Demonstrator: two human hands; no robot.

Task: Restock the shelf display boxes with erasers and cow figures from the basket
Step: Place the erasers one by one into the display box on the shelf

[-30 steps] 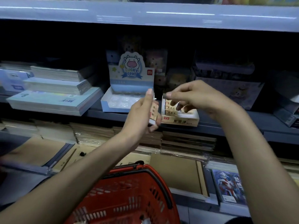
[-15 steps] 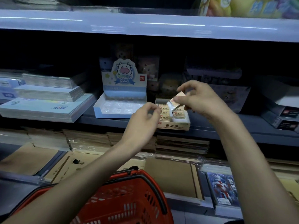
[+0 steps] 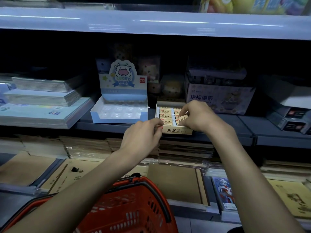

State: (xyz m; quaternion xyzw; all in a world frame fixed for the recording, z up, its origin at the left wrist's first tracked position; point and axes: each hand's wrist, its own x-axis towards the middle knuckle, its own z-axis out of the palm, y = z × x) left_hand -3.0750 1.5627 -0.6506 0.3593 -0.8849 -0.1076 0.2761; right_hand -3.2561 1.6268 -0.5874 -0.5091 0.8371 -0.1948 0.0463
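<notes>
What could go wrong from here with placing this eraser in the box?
1. The eraser, pinched at a tilt by the right hand, could catch on the packed rows and sit crooked.
2. The eraser box sits at the shelf edge; pressing down might tip it, though the left hand grips its front corner.

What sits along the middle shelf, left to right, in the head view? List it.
Stacked notebooks → blue cow display box → eraser box, left hand gripping its corner, right hand pinching an eraser over it → purple carton → dark boxes.
</notes>
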